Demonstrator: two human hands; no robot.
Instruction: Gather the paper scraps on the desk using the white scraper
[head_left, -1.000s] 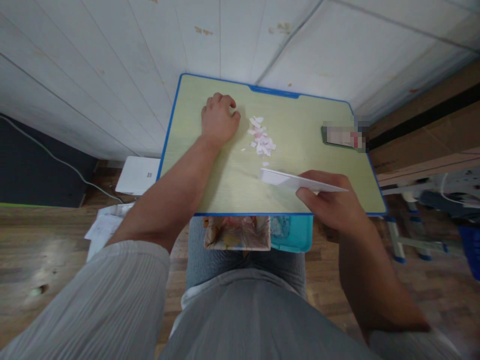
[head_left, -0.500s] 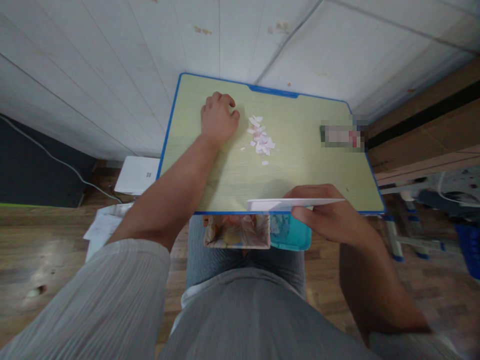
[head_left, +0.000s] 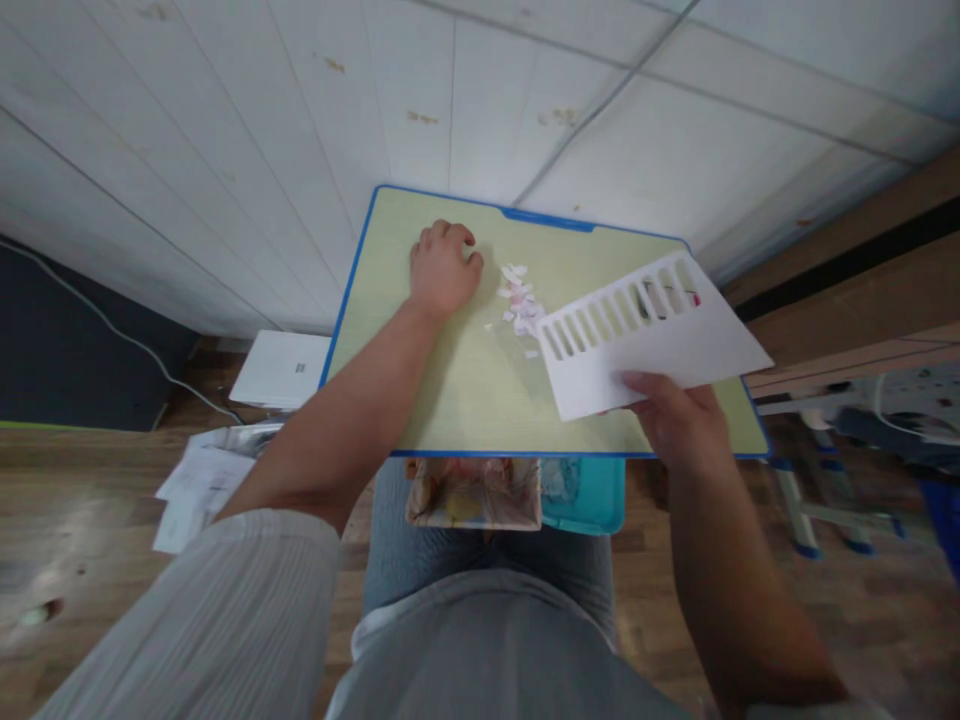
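Note:
In my right hand (head_left: 679,420) is a sheet of white paper (head_left: 675,350), pinched at its near edge with the thumb on top. A row of long slots is cut along its far side, and the table and a small object show through them. On the left half of the table rests my left hand (head_left: 444,265), loosely curled, with a gap between thumb and forefinger and nothing visible in it. Just right of that hand lies a small pile of white paper scraps (head_left: 523,312). The paper's left corner comes close to the pile.
The pale green table (head_left: 465,400) has a blue rim and stands against a white panelled wall (head_left: 375,120). Below its near edge are a patterned box (head_left: 472,510) and a turquoise tray (head_left: 600,510). A white box (head_left: 277,368) and papers (head_left: 202,480) lie left, near the floor.
My right hand has lifted the paper and turned it from edge-on to face up, moving it away from me over the table. My left hand stays at its spot. The view has tilted slightly.

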